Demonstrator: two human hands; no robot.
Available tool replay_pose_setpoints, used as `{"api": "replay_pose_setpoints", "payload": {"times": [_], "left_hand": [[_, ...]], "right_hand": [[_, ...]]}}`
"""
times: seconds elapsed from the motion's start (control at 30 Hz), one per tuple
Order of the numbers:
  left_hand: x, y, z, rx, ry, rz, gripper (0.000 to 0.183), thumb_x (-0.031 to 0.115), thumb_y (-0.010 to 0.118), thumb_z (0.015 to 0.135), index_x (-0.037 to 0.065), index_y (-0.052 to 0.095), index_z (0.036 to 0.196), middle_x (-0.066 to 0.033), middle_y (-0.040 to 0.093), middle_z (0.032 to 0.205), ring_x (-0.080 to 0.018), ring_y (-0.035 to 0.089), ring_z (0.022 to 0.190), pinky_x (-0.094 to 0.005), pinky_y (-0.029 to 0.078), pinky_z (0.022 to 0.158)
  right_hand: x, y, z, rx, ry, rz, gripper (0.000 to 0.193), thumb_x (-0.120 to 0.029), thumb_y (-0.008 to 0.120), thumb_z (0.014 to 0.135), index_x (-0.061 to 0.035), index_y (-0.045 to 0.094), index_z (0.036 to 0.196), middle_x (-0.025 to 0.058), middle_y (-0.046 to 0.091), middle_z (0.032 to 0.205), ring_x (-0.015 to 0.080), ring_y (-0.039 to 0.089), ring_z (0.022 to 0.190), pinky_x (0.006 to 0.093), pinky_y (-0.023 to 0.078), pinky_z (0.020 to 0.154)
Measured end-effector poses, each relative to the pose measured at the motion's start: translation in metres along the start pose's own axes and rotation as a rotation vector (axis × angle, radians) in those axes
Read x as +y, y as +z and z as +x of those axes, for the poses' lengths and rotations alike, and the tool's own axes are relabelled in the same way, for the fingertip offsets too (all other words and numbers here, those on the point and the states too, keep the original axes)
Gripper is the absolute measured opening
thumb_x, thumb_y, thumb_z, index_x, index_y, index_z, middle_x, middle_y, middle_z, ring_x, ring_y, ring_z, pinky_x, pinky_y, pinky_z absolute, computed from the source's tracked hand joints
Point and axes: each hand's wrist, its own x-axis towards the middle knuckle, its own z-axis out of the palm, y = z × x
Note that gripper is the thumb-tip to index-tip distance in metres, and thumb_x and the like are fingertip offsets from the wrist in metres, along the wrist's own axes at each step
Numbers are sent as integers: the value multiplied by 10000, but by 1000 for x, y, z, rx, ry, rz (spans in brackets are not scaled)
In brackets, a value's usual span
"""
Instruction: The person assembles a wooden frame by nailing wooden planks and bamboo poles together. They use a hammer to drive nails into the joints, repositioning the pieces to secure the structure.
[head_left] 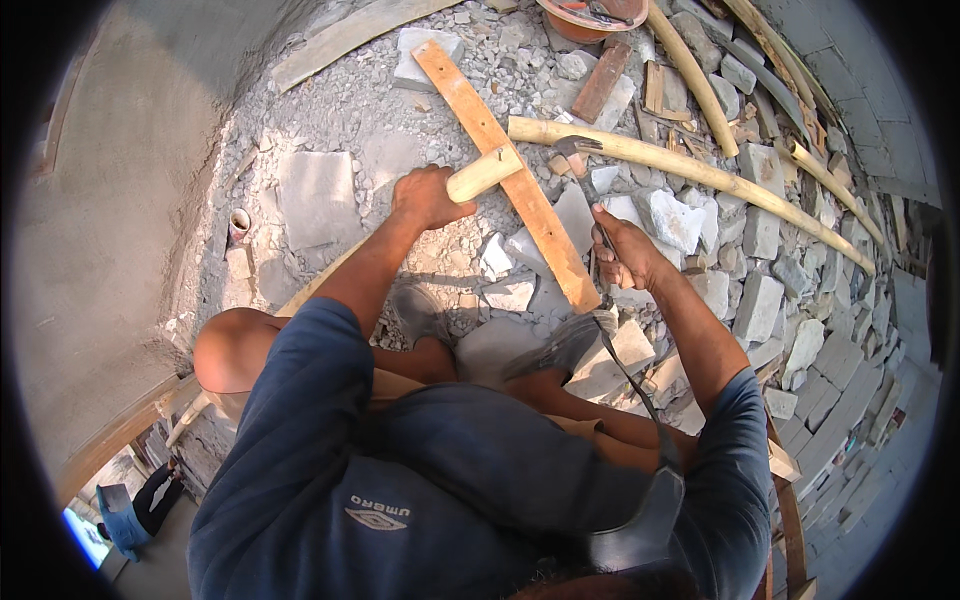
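Observation:
My left hand [428,198] is closed round a pale round wooden pole [478,177], near the end where it meets a flat plank [545,222]. The pole lies over the plank's middle, crossing it, and a small nail seems to stick up at the joint. In my right hand [625,250] is a claw hammer [578,147], held by its handle, its metal head just right of the plank and apart from the nail. The plank's near end lies close to my right shoe [560,345]. Part of the pole is hidden behind my left hand and forearm.
Broken blocks and rubble [675,220] cover the ground. Long peeled poles [690,170] lie to the right. An orange bucket [590,22] with tools stands at the far side. A plain wall [120,220] rises at left; another person [130,520] is beyond it, lower left.

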Motion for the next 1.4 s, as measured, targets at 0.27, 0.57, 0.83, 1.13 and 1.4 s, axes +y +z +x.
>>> {"api": "replay_pose_setpoints", "payload": {"times": [0.27,0.57,0.83,1.13,1.4], "left_hand": [[1,-5,2,-44,-13,-111,601,570,817,762,149,810,1191,-143,789,1186,-347,743,1163,-471,576,1008],[-1,-9,3,-62,10,-195,847,790,734,807,98,780,1293,-175,781,1253,-340,729,1229,-465,559,1063],[9,-4,46,-82,-322,-553,1098,945,378,946,56,647,1531,-266,661,1501,-409,594,1445,-494,399,1225],[37,8,99,-122,-445,-753,1095,894,473,964,-73,685,1433,-301,662,1479,-414,640,1382,-477,451,1171],[27,24,107,-88,-436,-906,1076,826,648,949,-181,684,1327,-298,722,1341,-351,716,1224,-424,527,1069]], "right_hand": [[-17,17,6,-100,89,-26,516,-586,597,1113,-143,477,878,-41,414,579,83,309,362,293,313,341],[-9,11,17,-159,139,89,531,-614,553,1124,-153,499,865,-39,407,562,91,322,353,298,301,338],[1,18,12,-103,93,38,510,-605,590,1103,-137,505,919,-16,445,584,105,322,361,315,335,372],[8,46,-8,103,-43,-154,439,-490,593,1105,-84,546,944,22,483,582,145,388,365,348,377,363],[36,45,10,136,-151,-219,554,-468,565,1117,-63,536,741,58,504,562,186,451,377,381,447,388]]}}
